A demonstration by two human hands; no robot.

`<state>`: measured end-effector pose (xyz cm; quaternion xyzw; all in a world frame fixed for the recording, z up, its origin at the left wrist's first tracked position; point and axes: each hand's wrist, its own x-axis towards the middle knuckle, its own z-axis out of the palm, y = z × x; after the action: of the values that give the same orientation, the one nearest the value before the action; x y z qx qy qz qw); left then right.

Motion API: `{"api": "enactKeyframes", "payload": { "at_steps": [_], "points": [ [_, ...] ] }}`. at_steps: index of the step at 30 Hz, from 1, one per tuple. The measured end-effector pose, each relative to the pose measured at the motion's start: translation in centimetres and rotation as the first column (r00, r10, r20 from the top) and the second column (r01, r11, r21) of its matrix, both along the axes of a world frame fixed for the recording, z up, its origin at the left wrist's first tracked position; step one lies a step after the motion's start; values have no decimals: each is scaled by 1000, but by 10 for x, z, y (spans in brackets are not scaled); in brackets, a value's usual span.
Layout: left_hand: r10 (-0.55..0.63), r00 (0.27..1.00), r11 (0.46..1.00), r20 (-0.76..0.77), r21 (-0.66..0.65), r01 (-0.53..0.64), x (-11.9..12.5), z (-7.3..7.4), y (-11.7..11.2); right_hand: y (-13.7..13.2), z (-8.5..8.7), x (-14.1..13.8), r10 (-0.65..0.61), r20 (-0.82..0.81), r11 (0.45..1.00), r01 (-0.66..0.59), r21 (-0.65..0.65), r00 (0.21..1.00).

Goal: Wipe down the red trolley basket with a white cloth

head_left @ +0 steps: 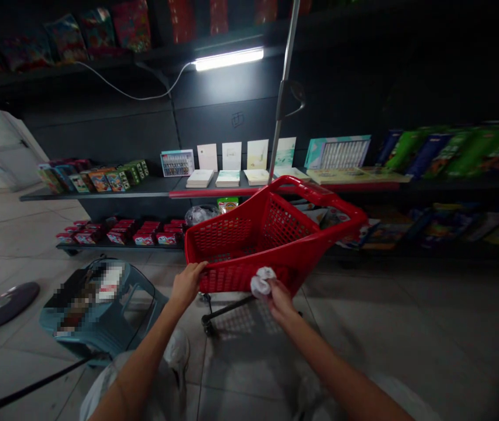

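Note:
A small red shopping cart with perforated plastic sides stands on the floor in front of me, its handle toward the right. My left hand is closed over the cart's near rim at its left end. In my right hand is a crumpled white cloth, pinched in the fingers and held against the near side of the cart. The cart's basket shows no goods inside. Black wheels show beneath it.
Shelving behind the cart carries books, small boxes and green and blue packs. A blue-grey stool with things on it stands at left, near a round stand base. A metal pole rises behind the cart.

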<state>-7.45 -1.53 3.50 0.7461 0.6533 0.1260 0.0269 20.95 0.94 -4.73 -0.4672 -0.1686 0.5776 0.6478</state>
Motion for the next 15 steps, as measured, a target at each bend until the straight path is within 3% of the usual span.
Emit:
{"api": "enactKeyframes", "payload": {
  "at_steps": [3, 7, 9, 11, 13, 15],
  "points": [
    [-29, 999, 999, 24, 32, 28, -3, -4, 0, 7, 14, 54, -212, -93, 976, 206, -78, 973],
    [-68, 997, 991, 40, 116, 63, -1, -8, -1, 11, 39, 81, -253, -111, 964, 261, 59, 961],
    [-47, 998, 989, 37, 140, 41, 6, -9, -2, 11, 41, 71, -254, -119, 961, 264, 76, 960],
    [15, 999, 989, 31, 145, -20, 17, -7, -3, 9, 32, 46, -240, -141, 970, 242, -1, 960],
    [103, 994, 983, 29, 150, -106, 31, -5, -5, 5, 18, 8, -213, -153, 974, 198, -110, 965],
    [181, 983, 970, 34, 161, -184, 47, -2, -7, -3, 3, -36, -136, -149, 989, 125, -81, 979]
  ]
}}
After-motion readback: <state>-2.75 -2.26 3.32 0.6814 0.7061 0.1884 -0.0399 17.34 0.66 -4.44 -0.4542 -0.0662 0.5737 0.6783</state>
